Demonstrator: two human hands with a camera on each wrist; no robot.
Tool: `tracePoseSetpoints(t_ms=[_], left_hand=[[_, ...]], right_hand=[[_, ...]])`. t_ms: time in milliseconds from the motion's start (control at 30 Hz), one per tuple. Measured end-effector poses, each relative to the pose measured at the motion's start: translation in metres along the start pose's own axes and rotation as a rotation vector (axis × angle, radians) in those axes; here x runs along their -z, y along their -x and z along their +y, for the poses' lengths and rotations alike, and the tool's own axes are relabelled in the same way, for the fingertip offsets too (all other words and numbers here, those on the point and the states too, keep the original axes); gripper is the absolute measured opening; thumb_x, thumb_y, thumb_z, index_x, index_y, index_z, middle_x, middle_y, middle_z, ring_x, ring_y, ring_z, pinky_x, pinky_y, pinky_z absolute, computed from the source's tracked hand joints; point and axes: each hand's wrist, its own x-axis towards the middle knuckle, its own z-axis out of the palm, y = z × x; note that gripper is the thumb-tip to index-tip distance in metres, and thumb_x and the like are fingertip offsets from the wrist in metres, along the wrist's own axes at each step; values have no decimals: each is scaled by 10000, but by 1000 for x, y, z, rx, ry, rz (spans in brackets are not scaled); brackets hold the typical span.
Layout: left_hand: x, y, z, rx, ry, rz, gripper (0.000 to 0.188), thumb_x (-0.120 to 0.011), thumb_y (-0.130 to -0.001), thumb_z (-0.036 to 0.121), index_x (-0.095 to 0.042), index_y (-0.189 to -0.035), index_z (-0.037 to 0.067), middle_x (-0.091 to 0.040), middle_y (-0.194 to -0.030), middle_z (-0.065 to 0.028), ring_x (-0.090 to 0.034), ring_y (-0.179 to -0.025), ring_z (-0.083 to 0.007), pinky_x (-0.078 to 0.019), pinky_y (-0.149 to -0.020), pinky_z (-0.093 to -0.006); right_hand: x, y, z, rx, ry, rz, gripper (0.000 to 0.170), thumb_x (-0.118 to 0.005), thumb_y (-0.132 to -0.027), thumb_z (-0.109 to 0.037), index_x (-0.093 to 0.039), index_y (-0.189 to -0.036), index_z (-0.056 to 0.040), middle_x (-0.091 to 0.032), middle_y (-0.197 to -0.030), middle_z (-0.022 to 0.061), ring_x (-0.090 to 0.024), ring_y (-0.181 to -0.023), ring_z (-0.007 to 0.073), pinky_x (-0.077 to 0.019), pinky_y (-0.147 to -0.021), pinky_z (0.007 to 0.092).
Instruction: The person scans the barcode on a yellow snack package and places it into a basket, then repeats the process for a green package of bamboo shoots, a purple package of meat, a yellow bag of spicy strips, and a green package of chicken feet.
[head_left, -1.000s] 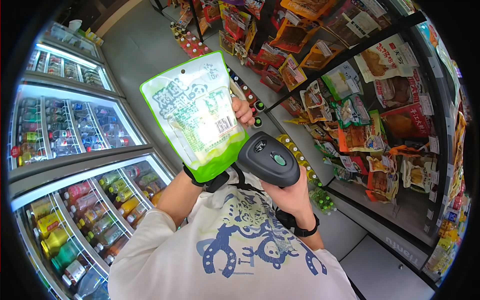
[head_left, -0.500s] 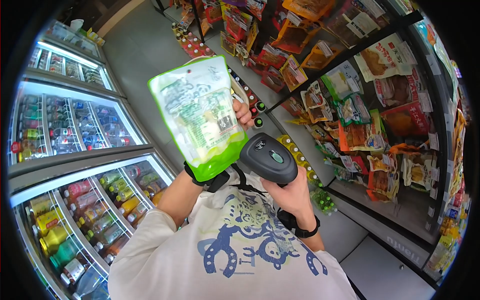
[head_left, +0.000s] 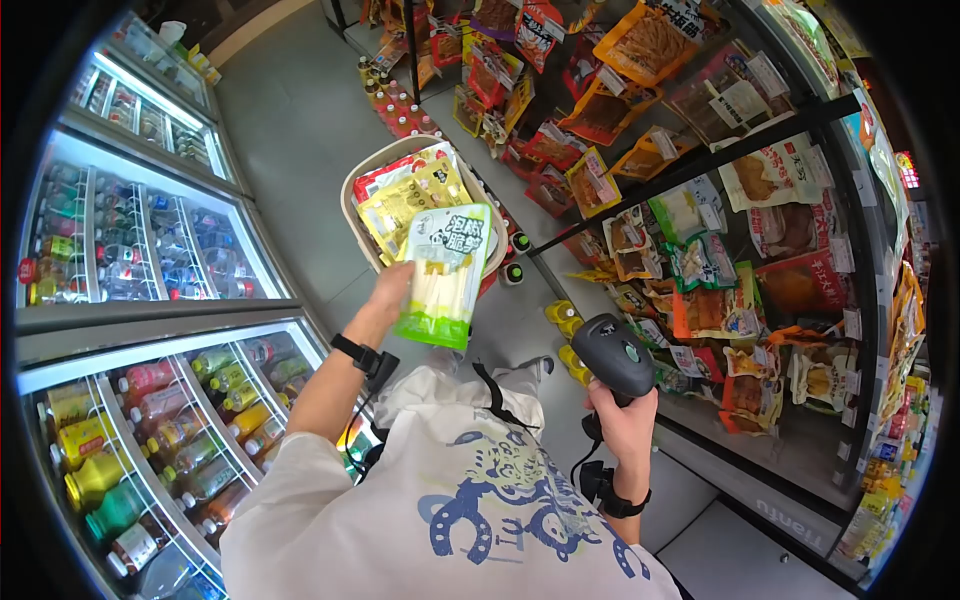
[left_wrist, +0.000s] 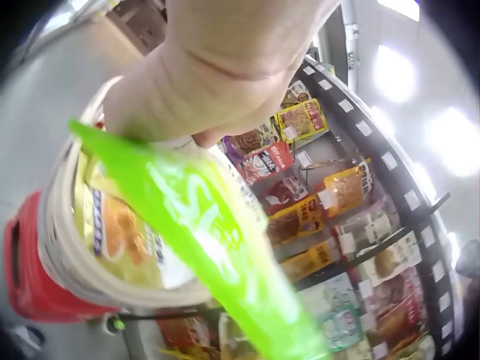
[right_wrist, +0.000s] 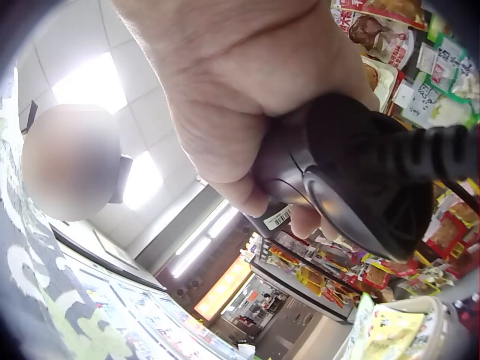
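Note:
A green-and-white pouch (head_left: 443, 275) with a panda on its front is pinched at its left edge by my left hand (head_left: 392, 288), over the near side of a beige basket (head_left: 352, 190). Inside the basket lie a yellow packet (head_left: 405, 205) and a red one. The left wrist view shows the hand (left_wrist: 217, 71) above the pouch's green end (left_wrist: 202, 232), most fingers hidden. My right hand (head_left: 625, 425) grips the handle of a black scanner (head_left: 615, 357), away from the pouch; in the right wrist view the fingers of that hand (right_wrist: 247, 97) wrap round the scanner (right_wrist: 337, 180).
Glass-door coolers of bottles (head_left: 170, 420) stand on the left. Racks of hanging snack packets (head_left: 700, 260) fill the right. Bottles (head_left: 565, 320) stand on the floor below the racks. In the left wrist view, something red (left_wrist: 45, 277) is beneath the basket.
The pouch has turned from its printed back to its panda side and moved down over the basket, which has come into view. My right hand has moved right and down with the scanner.

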Motion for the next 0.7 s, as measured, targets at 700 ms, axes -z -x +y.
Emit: tracePoseSetpoints(t_ms=[700], left_hand=[[55, -201, 142, -542, -1371, 439, 415, -537, -837, 323, -551, -1179, 89, -553, -1208, -192, -494, -1150, -360, -416, -938, -448]], right_hand=[[2, 64, -3, -328, 165, 259, 108, -636, -721, -91, -638, -759, 9, -577, -562, 18, -516, -487, 82, -403, -472, 250]])
